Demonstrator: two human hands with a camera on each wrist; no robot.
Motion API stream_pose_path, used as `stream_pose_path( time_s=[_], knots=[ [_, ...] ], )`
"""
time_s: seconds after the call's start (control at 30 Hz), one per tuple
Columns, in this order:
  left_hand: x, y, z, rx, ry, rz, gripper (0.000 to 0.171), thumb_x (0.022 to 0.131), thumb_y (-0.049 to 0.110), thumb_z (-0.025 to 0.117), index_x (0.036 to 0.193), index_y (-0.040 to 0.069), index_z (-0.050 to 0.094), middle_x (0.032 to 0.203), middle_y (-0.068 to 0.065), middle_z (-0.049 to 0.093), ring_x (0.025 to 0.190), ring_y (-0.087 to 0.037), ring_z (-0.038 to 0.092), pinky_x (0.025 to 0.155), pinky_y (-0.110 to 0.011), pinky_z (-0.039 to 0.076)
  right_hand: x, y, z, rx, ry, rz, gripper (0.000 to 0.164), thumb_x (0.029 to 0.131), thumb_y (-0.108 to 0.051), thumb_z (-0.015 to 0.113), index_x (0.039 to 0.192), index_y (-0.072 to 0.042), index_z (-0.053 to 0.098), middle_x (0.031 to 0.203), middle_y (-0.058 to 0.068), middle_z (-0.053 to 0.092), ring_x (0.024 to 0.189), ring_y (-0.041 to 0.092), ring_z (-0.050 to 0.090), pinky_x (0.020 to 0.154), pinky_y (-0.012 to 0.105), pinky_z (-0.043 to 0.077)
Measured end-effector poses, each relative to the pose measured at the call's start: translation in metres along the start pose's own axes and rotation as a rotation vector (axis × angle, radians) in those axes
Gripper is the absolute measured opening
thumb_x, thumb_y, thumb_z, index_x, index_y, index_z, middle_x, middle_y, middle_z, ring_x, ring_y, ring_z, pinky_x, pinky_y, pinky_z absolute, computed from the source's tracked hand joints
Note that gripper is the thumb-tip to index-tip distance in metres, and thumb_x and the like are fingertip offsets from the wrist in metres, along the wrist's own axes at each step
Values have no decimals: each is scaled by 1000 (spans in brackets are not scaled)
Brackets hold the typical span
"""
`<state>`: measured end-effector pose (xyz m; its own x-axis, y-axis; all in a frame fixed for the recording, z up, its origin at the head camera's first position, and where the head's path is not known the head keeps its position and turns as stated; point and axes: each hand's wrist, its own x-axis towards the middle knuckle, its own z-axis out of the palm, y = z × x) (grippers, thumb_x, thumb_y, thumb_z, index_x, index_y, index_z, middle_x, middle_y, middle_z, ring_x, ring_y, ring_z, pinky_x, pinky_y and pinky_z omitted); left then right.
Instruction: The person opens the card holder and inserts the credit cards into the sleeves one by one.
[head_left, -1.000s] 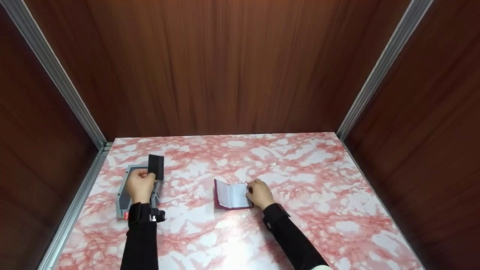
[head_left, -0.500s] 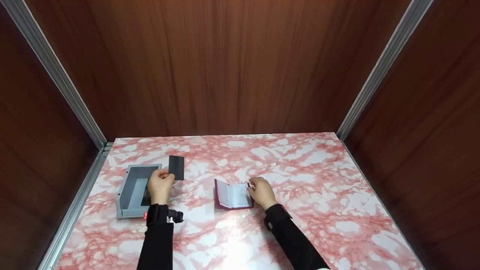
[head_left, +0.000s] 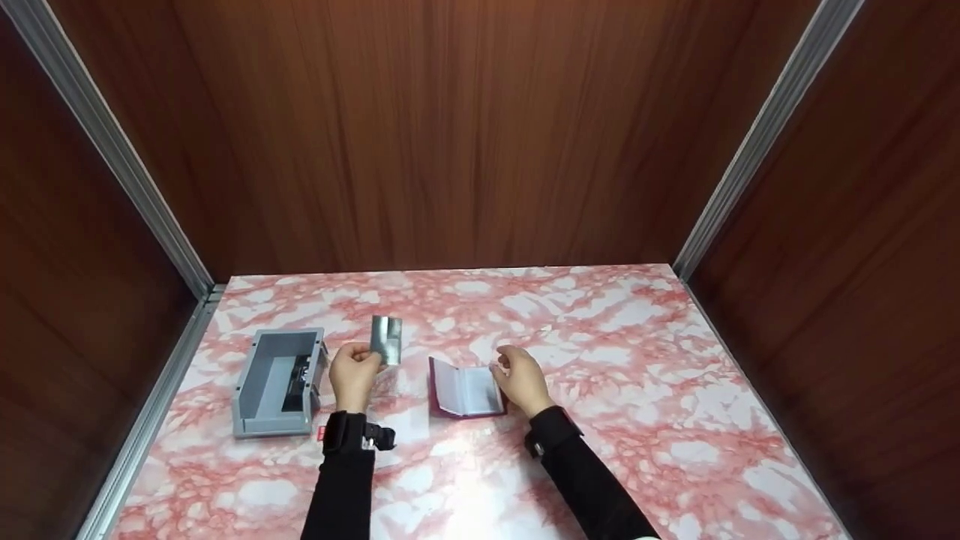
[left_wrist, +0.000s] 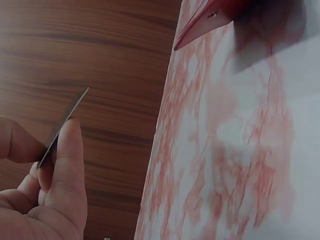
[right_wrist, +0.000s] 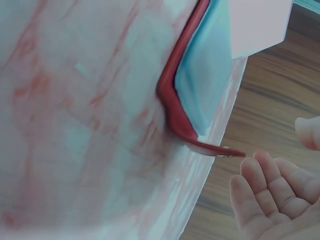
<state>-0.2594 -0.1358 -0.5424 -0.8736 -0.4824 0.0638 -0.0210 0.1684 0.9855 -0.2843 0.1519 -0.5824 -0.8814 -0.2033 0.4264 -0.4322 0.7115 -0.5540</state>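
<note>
Bin [head_left: 271, 428] holding black object [head_left: 298, 384], left hand [head_left: 352, 377] pinching card [head_left: 387, 339]

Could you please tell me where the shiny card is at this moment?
In the head view, the shiny card is left of centre, pinched in the left hand, with the grey bin to its left and the open booklet to its right.

L hand [left_wrist: 62, 192] pinches thin card [left_wrist: 66, 117], w/ red cover [left_wrist: 227, 10] top R.

Open surface [head_left: 600, 307] behind booklet [head_left: 478, 391] and right of right hand [head_left: 523, 382]. Gap between card [head_left: 386, 340] and booklet; raised left cover [head_left: 445, 386] blocks low crossing. Grey bin [head_left: 274, 427] obstructs left, wood panel [head_left: 435, 150] back.
</note>
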Motion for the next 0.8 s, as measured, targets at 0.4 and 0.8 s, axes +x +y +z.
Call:
stream_pose_path(
  time_s=[0.4,0.8],
  knots=[
    [-22,-4,29,-137,-87,-51,21,79,-5,57,98,-10,62,78,-10,55,66,-18,60,69,-39,59,5,-19,5,72,18,-3,32,89,-8,70,117,6,62,92,13,64,80,25,64,74,36,54],
    [-43,-7,55,-136,-135,-65,18,75,-5,59,93,-6,62,75,-7,54,66,-18,57,62,-33,57,9,-30,8,152,20,-26,31,90,-8,69,115,9,61,91,12,65,79,24,64,73,35,54]
  ],
)
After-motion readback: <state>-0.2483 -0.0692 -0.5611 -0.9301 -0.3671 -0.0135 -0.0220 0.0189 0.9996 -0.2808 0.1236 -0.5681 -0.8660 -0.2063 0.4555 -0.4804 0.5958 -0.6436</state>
